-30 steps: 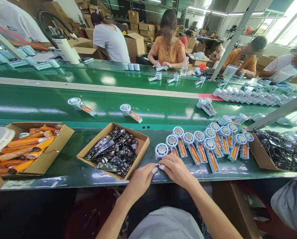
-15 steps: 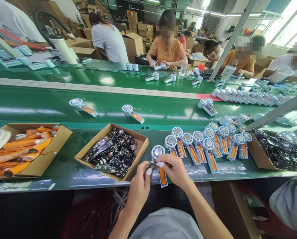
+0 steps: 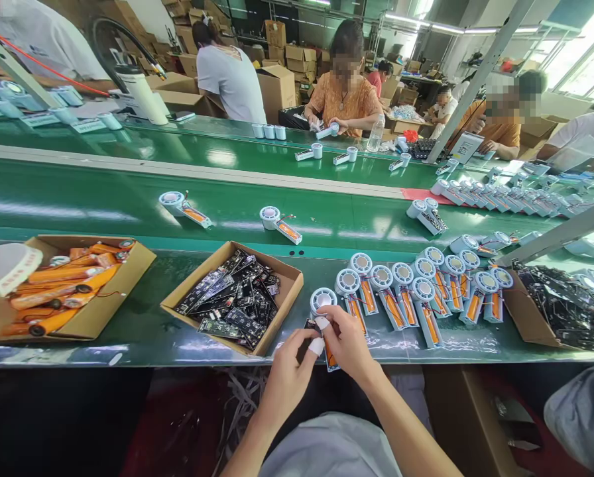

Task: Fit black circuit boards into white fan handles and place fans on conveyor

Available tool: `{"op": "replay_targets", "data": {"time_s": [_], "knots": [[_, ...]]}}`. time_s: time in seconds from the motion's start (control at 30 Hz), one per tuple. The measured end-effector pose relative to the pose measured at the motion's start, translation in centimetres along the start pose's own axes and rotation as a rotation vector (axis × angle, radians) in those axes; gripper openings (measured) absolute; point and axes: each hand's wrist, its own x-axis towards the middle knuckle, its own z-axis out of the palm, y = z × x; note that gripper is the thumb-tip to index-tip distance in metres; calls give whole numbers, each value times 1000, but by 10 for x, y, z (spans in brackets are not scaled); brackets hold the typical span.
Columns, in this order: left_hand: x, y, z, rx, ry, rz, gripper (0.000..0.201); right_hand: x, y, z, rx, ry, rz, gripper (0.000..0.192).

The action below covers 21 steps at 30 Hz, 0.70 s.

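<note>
at the green desk [image 3: 128, 331], left hand [image 3: 290, 377] and right hand [image 3: 349, 341] are pinching a circuit board onto the fan unit [image 3: 323, 301], fingers closed, box of boards [image 3: 237, 298] at 10 o'clock; pressing it home likely comes next.

We are sitting at the bench [image 3: 142, 334], our hands [image 3: 327, 351] meeting at its near edge on a fan [image 3: 323, 301]. A box of boards [image 3: 237, 298] is lying just left, a box of batteries [image 3: 73, 288] farther left, fan rows [image 3: 421, 288] right, the conveyor [image 3: 103, 205] behind.

Long green workbench [image 3: 128, 205], stacked cartons [image 3: 277, 66] behind — bright windows [image 3: 585, 59] at right.
</note>
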Motion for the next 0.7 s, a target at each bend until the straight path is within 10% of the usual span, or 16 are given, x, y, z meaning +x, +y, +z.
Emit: {"op": "replay_targets", "data": {"time_s": [0.4,0.7], "knots": [[1,-15,6,-134,-70,-137,35,2,-2,-36,6,-344,-248,29],[1,-10,2,-149,-15,-162,27,1,0,-32,-142,-188,-299,24]]}}
